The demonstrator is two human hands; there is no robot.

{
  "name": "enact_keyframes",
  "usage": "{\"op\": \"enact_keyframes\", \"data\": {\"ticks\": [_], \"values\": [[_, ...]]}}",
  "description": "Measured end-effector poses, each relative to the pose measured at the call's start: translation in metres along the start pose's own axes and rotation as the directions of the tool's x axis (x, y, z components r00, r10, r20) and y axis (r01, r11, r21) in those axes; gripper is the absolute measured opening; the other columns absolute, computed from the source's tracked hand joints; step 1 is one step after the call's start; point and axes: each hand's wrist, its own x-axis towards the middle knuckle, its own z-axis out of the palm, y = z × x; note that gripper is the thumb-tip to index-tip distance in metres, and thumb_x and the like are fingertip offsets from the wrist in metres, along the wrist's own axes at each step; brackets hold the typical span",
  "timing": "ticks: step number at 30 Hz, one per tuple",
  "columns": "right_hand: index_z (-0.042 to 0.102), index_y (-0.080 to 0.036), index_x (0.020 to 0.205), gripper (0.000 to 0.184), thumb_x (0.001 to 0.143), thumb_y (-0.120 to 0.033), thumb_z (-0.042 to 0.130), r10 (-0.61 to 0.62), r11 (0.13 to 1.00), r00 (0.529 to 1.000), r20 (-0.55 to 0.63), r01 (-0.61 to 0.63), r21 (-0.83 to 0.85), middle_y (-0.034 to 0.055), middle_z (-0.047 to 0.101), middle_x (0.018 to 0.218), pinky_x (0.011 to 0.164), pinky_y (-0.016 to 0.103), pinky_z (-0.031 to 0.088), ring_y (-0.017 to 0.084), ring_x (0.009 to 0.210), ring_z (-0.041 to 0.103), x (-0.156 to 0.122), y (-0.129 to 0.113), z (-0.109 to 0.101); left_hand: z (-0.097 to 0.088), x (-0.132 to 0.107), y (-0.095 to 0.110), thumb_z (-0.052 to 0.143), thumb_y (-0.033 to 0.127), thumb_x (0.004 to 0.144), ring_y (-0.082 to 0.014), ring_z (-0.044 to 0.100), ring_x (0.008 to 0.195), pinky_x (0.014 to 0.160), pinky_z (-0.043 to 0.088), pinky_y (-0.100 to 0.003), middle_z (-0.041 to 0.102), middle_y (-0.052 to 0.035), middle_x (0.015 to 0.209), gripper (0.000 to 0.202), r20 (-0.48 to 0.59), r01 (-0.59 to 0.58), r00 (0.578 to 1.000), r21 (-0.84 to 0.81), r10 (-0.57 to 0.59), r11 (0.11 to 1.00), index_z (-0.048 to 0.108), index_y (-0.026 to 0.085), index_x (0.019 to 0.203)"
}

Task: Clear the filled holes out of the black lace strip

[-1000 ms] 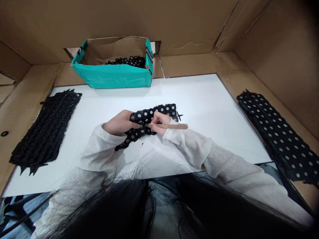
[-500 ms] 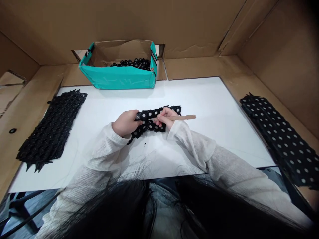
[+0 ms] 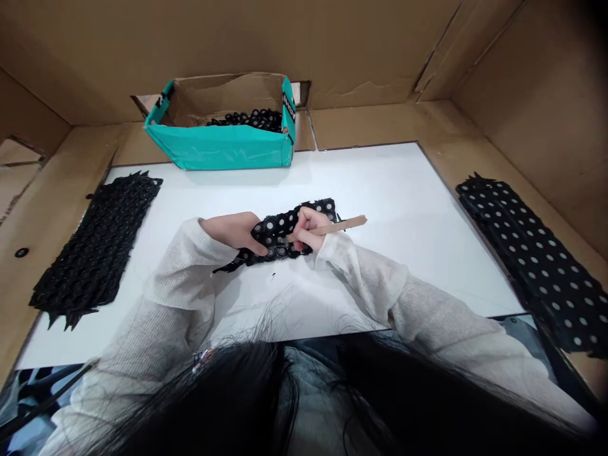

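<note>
A black sheet [image 3: 285, 221] with rows of round cells and pale dots lies in the middle of the white board. My left hand [image 3: 237, 230] grips its left end, thumb on top and fingers partly hidden beneath. Between the fingers of my right hand [image 3: 308, 229] is a thin brown stick-like tool [image 3: 349, 223], held like a pen. Its far end points right, while the working tip sits over the cells near my left thumb, too small to make out clearly. A ragged black edge sticks out under my left wrist.
A teal-sided box [image 3: 223, 149] of loose black rings stands at the back. Stacked black sheets [image 3: 102, 237] lie left, and white-dotted black sheets [image 3: 532, 253] right. One black ring [image 3: 21, 252] rests at far left. Cardboard walls surround the white board [image 3: 403, 190].
The sheet, folded up with a gap between its rows before, now lies flatter. My left thumb has come down onto its top. The stick has tilted slightly, and the view has shifted a little.
</note>
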Motion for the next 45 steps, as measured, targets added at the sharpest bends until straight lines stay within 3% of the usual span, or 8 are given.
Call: {"op": "enact_keyframes", "data": {"ticks": [3,7,13,21,28,31,40,45], "values": [[0.035,-0.02,0.065,0.019,0.067,-0.015,0.054,-0.03,0.999,1.0,0.004,0.03,0.023,-0.006,0.053,0.053,0.045,0.02,0.041,0.009,0.049,0.056,-0.004,-0.001,0.003,0.002,0.003,0.0,0.067,0.032,0.054,-0.0162,0.055,0.058,0.052,0.039,-0.024,0.066,-0.0032,0.064,0.017,-0.06,0.005,0.998,0.027,-0.003,1.0,0.063,0.018,0.062],[0.036,-0.02,0.068,0.018,0.069,-0.017,0.053,-0.039,0.999,0.995,0.093,0.038,0.017,-0.0055,0.053,0.058,0.049,0.021,0.041,0.008,0.051,0.054,-0.007,0.003,0.006,0.005,0.002,-0.004,0.066,0.033,0.055,-0.0153,0.053,0.057,0.053,0.039,-0.025,0.062,-0.0021,0.062,0.017,-0.096,-0.018,0.995,-0.028,0.015,0.999,0.061,0.017,0.059],[0.035,-0.02,0.063,0.019,0.065,-0.016,0.054,-0.087,0.982,0.994,0.064,0.096,-0.16,-0.006,0.043,0.058,0.045,0.02,0.029,0.006,0.05,0.042,-0.006,0.006,0.004,0.008,0.003,-0.01,0.065,0.03,0.055,-0.0155,0.054,0.06,0.055,0.041,-0.025,0.063,-0.0029,0.066,0.015,-0.063,-0.04,0.998,-0.143,0.031,0.989,0.062,0.017,0.063],[0.041,-0.019,0.068,0.015,0.072,-0.027,0.053,-0.054,0.922,0.991,0.119,0.095,-0.375,-0.0043,0.049,0.062,0.047,0.021,0.03,0.007,0.052,0.041,-0.009,0.005,0.002,0.01,-0.001,-0.01,0.065,0.027,0.056,-0.0147,0.054,0.061,0.057,0.042,-0.025,0.063,-0.0018,0.066,0.015,-0.067,-0.066,0.996,-0.205,0.053,0.977,0.063,0.016,0.065],[0.036,-0.02,0.064,0.016,0.065,-0.017,0.052,-0.089,0.972,0.995,0.039,0.095,-0.213,-0.0048,0.046,0.062,0.046,0.02,0.029,0.006,0.052,0.041,-0.004,0.012,0.003,0.007,-0.001,-0.01,0.066,0.031,0.057,-0.0156,0.054,0.063,0.06,0.043,-0.027,0.064,-0.0025,0.069,0.019,-0.056,-0.078,0.996,-0.199,0.068,0.977,0.063,0.015,0.068],[0.037,-0.02,0.065,0.016,0.067,-0.019,0.053,-0.065,0.968,0.994,0.085,0.083,-0.236,-0.0054,0.045,0.06,0.045,0.019,0.028,0.006,0.05,0.039,-0.005,0.011,0.003,0.006,0.0,-0.01,0.066,0.031,0.057,-0.0152,0.054,0.062,0.059,0.043,-0.026,0.064,-0.0024,0.068,0.019,-0.051,-0.074,0.997,-0.204,0.065,0.976,0.063,0.015,0.066],[0.04,-0.019,0.068,0.016,0.073,-0.028,0.052,-0.043,0.911,0.993,0.107,0.083,-0.405,-0.0034,0.051,0.064,0.049,0.02,0.031,0.007,0.056,0.044,-0.008,0.005,0.003,0.006,0.002,-0.015,0.068,0.03,0.055,-0.0151,0.054,0.059,0.057,0.043,-0.027,0.063,-0.0019,0.065,0.016,-0.067,-0.096,0.994,-0.249,0.081,0.964,0.063,0.017,0.064],[0.041,-0.02,0.074,0.012,0.078,-0.029,0.048,-0.02,0.812,0.993,0.118,0.085,-0.577,-0.0034,0.053,0.064,0.051,0.022,0.033,0.009,0.054,0.047,-0.013,-0.004,0.015,0.01,0.0,-0.014,0.066,0.029,0.057,-0.0142,0.053,0.054,0.053,0.043,-0.026,0.061,-0.0015,0.062,0.015,-0.099,-0.141,0.988,-0.304,0.116,0.942,0.063,0.017,0.065]]}}
